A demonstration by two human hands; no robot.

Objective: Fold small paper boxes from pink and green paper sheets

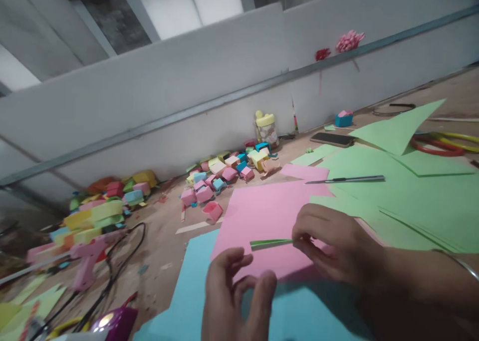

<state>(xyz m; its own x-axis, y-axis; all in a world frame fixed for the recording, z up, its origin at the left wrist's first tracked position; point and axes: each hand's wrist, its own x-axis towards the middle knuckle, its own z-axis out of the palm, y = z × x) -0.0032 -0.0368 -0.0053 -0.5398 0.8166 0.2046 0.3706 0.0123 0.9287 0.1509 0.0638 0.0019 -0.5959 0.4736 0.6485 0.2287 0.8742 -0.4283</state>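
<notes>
My right hand [333, 243] pinches one end of a narrow folded strip of green paper [270, 243]. The strip points left, held over a pink sheet of paper [258, 208]. Just below the strip's free end, my left hand [237, 296] has its fingers curled but apart, with nothing between them. Under both hands lies a blue sheet of paper [198, 276], partly covered by the pink one. Several green sheets [359, 166] spread to the right, and a slim dark pen-like tool [346, 179] rests on them.
Small folded paper boxes [228, 171] are heaped near the wall, beside a yellow-lidded jar [266, 126]. At left are a pink glue gun [88, 258] with its cord and more coloured paper pieces [107, 211]. A phone [332, 139] and red-handled scissors [437, 146] lie at right.
</notes>
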